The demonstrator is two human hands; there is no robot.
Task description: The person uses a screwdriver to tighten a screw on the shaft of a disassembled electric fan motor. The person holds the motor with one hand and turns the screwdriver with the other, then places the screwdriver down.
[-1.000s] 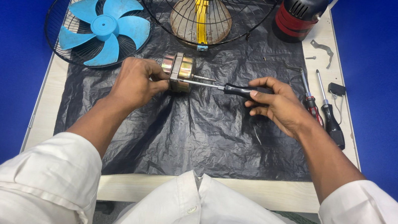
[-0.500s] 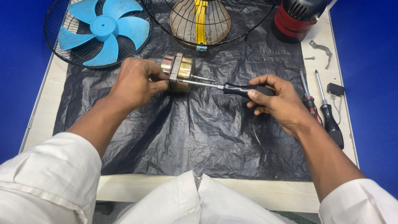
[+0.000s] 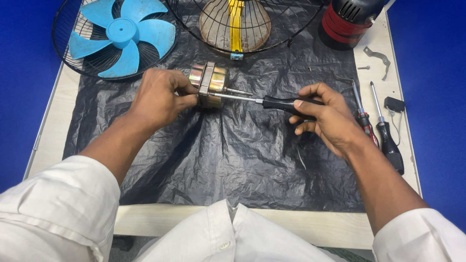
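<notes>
Hands: left hand (image 3: 160, 95) clamped on brass-coloured metal fan motor (image 3: 208, 80) | right hand (image 3: 326, 116) clamped on black-handled screwdriver (image 3: 260, 100), tip at motor | black plastic sheet (image 3: 242, 156) beneath

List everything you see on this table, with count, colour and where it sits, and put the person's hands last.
Round metal fan motor: one, brass and silver, centre of the sheet, gripped by the left hand.
Black-handled screwdriver: one, tip at the motor, in the right hand.
Blue plastic fan blade: one, on a wire grille, far left.
Black wire fan guard: one, far centre.
Red and black motor housing: one, far right.
Spare screwdrivers: two, dark handles, right edge.
Black plastic sheet: one, covering the table.
Left hand: holds the motor.
Right hand: holds the screwdriver.
</notes>
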